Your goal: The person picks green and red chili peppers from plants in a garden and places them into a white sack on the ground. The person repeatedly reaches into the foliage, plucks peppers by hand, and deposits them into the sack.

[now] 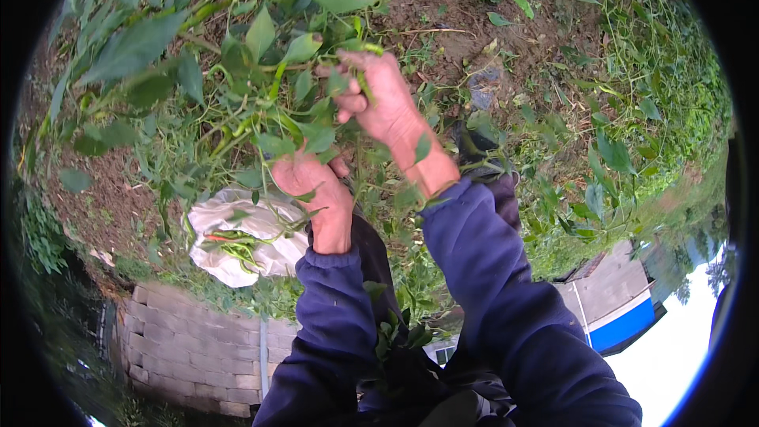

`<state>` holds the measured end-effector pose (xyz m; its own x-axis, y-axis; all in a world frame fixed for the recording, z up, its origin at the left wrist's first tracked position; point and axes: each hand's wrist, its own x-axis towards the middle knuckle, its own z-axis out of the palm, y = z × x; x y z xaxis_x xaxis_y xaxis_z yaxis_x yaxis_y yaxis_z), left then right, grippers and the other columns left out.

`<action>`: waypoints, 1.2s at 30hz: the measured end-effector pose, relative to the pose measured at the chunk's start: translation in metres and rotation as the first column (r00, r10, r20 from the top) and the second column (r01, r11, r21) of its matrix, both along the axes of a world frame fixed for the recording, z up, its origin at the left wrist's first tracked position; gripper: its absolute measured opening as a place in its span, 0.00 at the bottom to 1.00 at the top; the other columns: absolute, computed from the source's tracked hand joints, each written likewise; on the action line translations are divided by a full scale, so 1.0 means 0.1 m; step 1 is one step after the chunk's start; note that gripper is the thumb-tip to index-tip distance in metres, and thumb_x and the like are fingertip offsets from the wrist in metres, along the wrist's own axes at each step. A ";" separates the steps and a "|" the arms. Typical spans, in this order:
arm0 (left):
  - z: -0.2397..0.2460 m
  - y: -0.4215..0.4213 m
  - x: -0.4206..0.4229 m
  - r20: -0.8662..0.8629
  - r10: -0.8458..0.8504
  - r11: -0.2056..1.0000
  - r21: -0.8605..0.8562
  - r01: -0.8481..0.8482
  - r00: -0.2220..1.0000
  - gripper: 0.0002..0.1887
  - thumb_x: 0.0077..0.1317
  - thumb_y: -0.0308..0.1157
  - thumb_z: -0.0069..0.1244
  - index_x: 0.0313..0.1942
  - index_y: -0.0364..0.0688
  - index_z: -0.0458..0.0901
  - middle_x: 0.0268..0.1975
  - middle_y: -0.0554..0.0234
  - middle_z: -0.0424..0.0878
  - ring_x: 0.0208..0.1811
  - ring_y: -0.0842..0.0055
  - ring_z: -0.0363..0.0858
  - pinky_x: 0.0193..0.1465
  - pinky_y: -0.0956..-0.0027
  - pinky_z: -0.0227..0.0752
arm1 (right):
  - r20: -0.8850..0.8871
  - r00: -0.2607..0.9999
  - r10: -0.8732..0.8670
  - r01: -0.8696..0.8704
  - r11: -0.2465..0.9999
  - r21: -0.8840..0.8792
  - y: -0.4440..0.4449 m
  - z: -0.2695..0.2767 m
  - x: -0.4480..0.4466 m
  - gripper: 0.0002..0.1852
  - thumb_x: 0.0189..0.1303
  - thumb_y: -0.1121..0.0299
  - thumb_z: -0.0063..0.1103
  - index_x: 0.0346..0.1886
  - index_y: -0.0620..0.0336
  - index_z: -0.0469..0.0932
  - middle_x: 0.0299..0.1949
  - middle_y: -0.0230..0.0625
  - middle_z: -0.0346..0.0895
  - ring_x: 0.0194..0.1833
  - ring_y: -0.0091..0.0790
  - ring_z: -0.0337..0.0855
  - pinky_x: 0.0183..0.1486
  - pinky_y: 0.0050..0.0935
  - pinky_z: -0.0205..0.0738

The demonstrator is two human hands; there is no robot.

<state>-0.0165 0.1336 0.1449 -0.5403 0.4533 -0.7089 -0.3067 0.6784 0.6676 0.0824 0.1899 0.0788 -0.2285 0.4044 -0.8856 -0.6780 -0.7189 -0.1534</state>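
Green chili pepper plants spread in front of me, with slender green peppers hanging among the leaves. My right hand, its fingers curled, is closed on a green chili pepper beside the stems. Lower and to the left, my left hand reaches in under the foliage; leaves cover its fingertips, so its grip does not show. Close to the left wrist, a white sack lies open on the ground. Several green peppers and a red pepper rest in it.
Brown soil with weeds lies beyond the hands. More leafy plants grow on the right. A block wall stands at the lower left, and a building with a blue band at the lower right. My dark-clad legs are beneath the arms.
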 end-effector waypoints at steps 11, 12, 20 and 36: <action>-0.07 -0.03 0.07 0.010 -0.043 0.999 0.032 0.042 0.999 0.13 0.71 0.34 0.44 0.33 0.33 0.79 0.16 0.65 0.73 0.10 0.84 0.62 0.13 0.78 0.52 | 0.612 0.776 -0.149 0.073 0.986 0.147 -0.26 0.18 0.15 0.10 0.67 0.73 0.47 0.35 0.69 0.77 0.17 0.30 0.69 0.15 0.22 0.68 0.14 0.25 0.68; -0.08 -0.03 0.08 -0.002 -0.041 0.999 0.009 0.041 0.999 0.13 0.70 0.33 0.44 0.33 0.33 0.79 0.16 0.65 0.73 0.10 0.84 0.62 0.13 0.78 0.51 | 0.653 0.747 -0.123 0.011 0.985 0.173 -0.27 0.19 0.15 0.11 0.68 0.72 0.46 0.37 0.70 0.77 0.17 0.30 0.69 0.16 0.22 0.69 0.15 0.25 0.69; -0.10 -0.02 0.10 -0.023 -0.028 1.000 0.014 0.028 0.999 0.15 0.70 0.32 0.41 0.30 0.31 0.78 0.15 0.66 0.71 0.10 0.83 0.61 0.13 0.77 0.53 | 0.932 0.307 -0.194 -0.381 0.872 0.307 -0.17 0.37 0.13 0.13 0.71 0.67 0.48 0.33 0.67 0.75 0.23 0.39 0.76 0.21 0.31 0.75 0.26 0.33 0.70; -0.04 0.00 0.08 0.582 -0.037 0.971 0.213 -0.108 0.812 0.29 0.72 0.52 0.38 0.47 0.28 0.77 0.33 0.49 0.84 0.21 0.74 0.77 0.26 0.72 0.71 | -0.674 0.712 -0.198 0.191 0.978 -0.085 -0.61 1.11 0.51 0.12 0.61 0.74 0.50 0.25 0.74 0.69 0.11 0.36 0.62 0.04 0.22 0.58 0.04 0.26 0.60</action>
